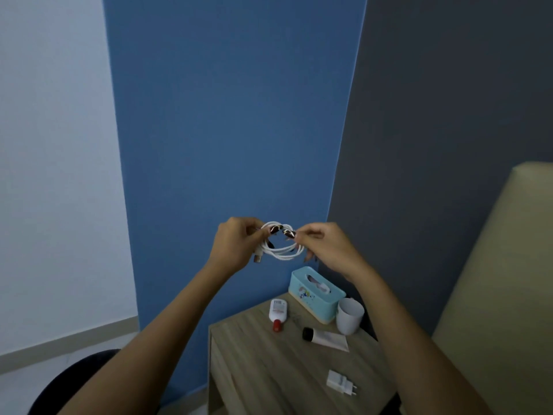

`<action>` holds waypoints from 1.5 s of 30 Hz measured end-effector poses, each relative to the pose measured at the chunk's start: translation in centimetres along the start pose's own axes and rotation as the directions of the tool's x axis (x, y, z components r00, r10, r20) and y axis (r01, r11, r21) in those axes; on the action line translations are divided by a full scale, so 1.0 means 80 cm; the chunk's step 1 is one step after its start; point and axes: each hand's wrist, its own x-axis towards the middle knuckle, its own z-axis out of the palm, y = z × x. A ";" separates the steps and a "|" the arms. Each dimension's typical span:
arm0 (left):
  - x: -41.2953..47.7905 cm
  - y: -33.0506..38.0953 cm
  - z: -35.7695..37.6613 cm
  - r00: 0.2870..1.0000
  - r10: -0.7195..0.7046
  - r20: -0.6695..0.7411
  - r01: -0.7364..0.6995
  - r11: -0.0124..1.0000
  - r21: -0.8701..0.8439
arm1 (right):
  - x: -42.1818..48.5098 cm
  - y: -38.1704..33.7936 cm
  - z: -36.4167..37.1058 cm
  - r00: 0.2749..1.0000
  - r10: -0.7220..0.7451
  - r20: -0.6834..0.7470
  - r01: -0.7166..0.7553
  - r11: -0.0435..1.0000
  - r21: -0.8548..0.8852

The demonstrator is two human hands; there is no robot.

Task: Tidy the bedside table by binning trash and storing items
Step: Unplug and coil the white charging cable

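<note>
The left hand (232,244) and the right hand (323,245) each pinch one side of a coiled white charging cable (281,245), held in the air well above the wood-grain bedside counter (263,363). To finish the coil well, the person would probably keep the loops even and tuck the dangling plug end in so nothing springs loose. The connector ends are blurred, and no bin or drawer opening is visible.
</note>
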 end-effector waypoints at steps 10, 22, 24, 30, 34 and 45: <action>-0.018 -0.015 0.001 0.942 -0.179 0.283 0.264 0.916 -0.302 | -0.012 0.023 0.023 0.986 -0.031 -0.166 0.056 0.988 0.147; -0.035 0.000 0.013 0.973 -0.211 0.096 0.226 0.952 -0.204 | -0.067 0.039 0.052 0.927 -0.373 -0.036 0.307 0.811 -0.498; -0.038 -0.003 0.020 0.978 -0.189 0.093 0.203 0.962 -0.182 | -0.070 0.048 0.056 0.906 -0.419 -0.058 0.335 0.795 -0.505; -0.035 -0.051 0.053 0.965 -0.205 0.164 0.237 0.950 -0.205 | -0.060 0.098 0.078 0.926 -0.373 -0.063 0.303 0.831 -0.466; -0.005 -0.101 0.081 0.943 -0.204 0.263 0.270 0.932 -0.242 | -0.028 0.139 0.092 0.956 -0.278 -0.094 0.208 0.868 -0.451; 0.039 -0.137 0.137 0.904 -0.198 0.379 0.319 0.903 -0.288 | -0.001 0.216 0.099 0.933 -0.184 -0.311 0.061 0.928 -0.368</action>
